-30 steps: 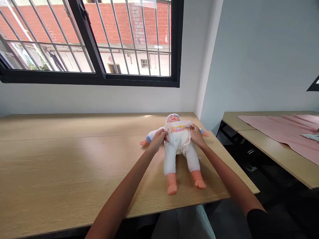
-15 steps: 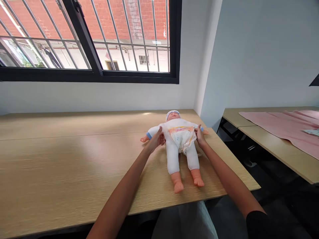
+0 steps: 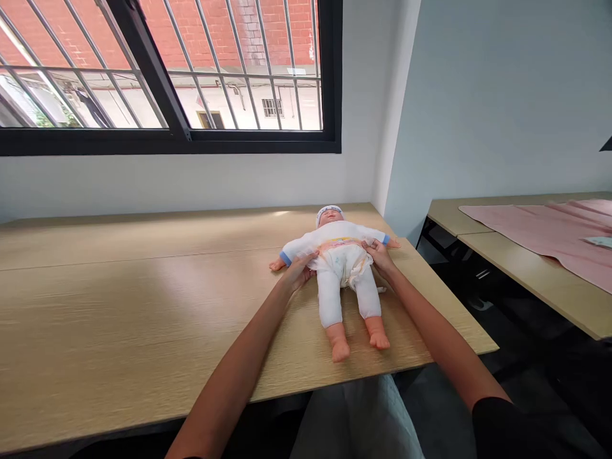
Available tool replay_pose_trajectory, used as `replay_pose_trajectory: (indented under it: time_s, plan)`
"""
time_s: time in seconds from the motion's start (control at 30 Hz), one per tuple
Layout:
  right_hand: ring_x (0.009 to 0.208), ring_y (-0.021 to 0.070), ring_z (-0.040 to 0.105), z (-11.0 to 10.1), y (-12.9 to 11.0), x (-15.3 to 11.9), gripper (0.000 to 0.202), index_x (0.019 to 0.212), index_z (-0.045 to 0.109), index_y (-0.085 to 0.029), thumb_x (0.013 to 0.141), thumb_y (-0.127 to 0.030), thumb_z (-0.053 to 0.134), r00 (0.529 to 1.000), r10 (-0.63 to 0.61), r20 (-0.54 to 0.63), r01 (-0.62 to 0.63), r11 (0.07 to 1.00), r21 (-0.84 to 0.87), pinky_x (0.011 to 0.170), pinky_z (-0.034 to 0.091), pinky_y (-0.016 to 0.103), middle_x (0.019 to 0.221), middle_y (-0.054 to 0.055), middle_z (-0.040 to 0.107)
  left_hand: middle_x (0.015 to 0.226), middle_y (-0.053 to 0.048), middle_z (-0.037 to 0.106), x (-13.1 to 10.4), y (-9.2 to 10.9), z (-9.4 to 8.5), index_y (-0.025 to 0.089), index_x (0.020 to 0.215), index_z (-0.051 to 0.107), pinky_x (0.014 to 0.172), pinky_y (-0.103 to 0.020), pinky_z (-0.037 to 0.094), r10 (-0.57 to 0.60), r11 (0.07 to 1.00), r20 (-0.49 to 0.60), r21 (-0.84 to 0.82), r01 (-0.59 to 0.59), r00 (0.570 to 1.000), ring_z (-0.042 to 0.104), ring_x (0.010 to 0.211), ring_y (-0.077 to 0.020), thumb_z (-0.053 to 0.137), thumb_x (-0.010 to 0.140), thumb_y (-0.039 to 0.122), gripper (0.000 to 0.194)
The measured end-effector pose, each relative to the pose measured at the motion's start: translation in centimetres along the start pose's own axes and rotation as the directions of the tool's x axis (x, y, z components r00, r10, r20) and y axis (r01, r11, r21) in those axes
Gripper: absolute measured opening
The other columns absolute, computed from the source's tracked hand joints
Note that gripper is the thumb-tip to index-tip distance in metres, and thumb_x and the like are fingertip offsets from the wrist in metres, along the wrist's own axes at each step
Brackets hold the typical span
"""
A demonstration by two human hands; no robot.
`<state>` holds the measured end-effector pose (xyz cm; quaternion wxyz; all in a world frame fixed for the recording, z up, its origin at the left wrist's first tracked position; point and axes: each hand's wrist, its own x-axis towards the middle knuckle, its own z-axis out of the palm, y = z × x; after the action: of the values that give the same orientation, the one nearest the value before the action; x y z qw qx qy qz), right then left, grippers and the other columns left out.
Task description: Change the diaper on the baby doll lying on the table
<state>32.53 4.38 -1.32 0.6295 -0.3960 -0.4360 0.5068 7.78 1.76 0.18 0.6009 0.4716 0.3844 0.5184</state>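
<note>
Can see the diaper (image 3: 343, 257) over the hips of the doll (image 3: 329, 303), flat on its back on the table (image 3: 162, 319); touching both waist sides with bent fingers of left hand (image 3: 300, 271) and right hand (image 3: 379, 255), but cannot tell whether pinching; could skew or tear the waistband by tugging unevenly
</note>
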Motion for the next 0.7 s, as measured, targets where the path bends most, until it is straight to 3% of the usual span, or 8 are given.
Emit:
replay_pose_trajectory:
  time_s: [0.07, 0.2, 0.4, 0.53, 0.7]
  plan:
    - [0.089, 0.0201, 0.068, -0.2, 0.7, 0.2, 0.055, 0.090, 0.060, -0.020, 0.055, -0.054, 0.084, 0.999, 0.035, 0.006, -0.036, 0.998, 0.055, 0.080, 0.056, 0.031, 0.097, 0.004, 0.072, 0.111, -0.013, 0.072, 0.5, -0.7, -0.4, 0.019, 0.105, 0.068, 0.082, -0.033, 0.056, -0.058, 0.995, -0.005, -0.083, 0.057, 0.998, 0.066, 0.103, -0.0298, 0.081, 0.071, 0.036, 0.041]
    - [0.089, 0.0201, 0.068, -0.7, 1.6, 0.6, 0.053, 0.090, 0.061, -0.019, 0.056, -0.051, 0.085, 0.999, 0.052, -0.011, -0.052, 0.999, 0.015, 0.080, 0.056, 0.032, 0.096, 0.004, 0.072, 0.117, -0.009, 0.071, 0.5, -1.1, -0.3, 0.020, 0.106, 0.069, 0.085, -0.034, 0.056, -0.057, 0.982, 0.002, -0.182, 0.056, 0.998, 0.063, 0.110, -0.0302, 0.081, 0.071, 0.030, 0.038]
    - [0.087, 0.0200, 0.067, -1.2, 2.2, 0.9, 0.051, 0.090, 0.062, -0.018, 0.059, -0.053, 0.082, 0.999, 0.030, -0.043, -0.031, 0.999, -0.039, 0.081, 0.054, 0.033, 0.095, 0.006, 0.072, 0.095, -0.008, 0.073, 0.3, -0.9, -0.2, 0.012, 0.093, 0.068, 0.080, -0.028, 0.056, -0.072, 0.982, 0.002, -0.173, 0.071, 0.997, 0.067, 0.089, -0.0201, 0.080, 0.071, 0.024, 0.028]
    - [0.087, 0.0209, 0.067, -1.1, 2.1, 0.8, 0.047, 0.091, 0.062, -0.017, 0.060, -0.047, 0.081, 0.997, 0.043, -0.069, -0.047, 0.997, -0.055, 0.081, 0.054, 0.034, 0.095, 0.008, 0.072, 0.075, -0.005, 0.067, 0.5, -1.2, -0.4, 0.013, 0.080, 0.063, 0.071, -0.028, 0.055, -0.071, 0.990, -0.076, -0.128, 0.061, 0.995, 0.066, 0.075, -0.0169, 0.083, 0.067, 0.026, 0.028]
    - [0.083, 0.0206, 0.066, -1.4, 1.9, 0.9, 0.039, 0.085, 0.061, -0.016, 0.059, -0.037, 0.081, 0.994, 0.032, -0.109, -0.040, 0.997, -0.072, 0.076, 0.053, 0.032, 0.090, 0.008, 0.070, 0.066, -0.001, 0.061, 0.8, -1.5, -0.4, 0.015, 0.075, 0.058, 0.062, -0.028, 0.052, -0.007, 0.998, -0.221, -0.068, -0.009, 0.975, 0.061, 0.062, -0.0145, 0.079, 0.070, 0.030, 0.026]
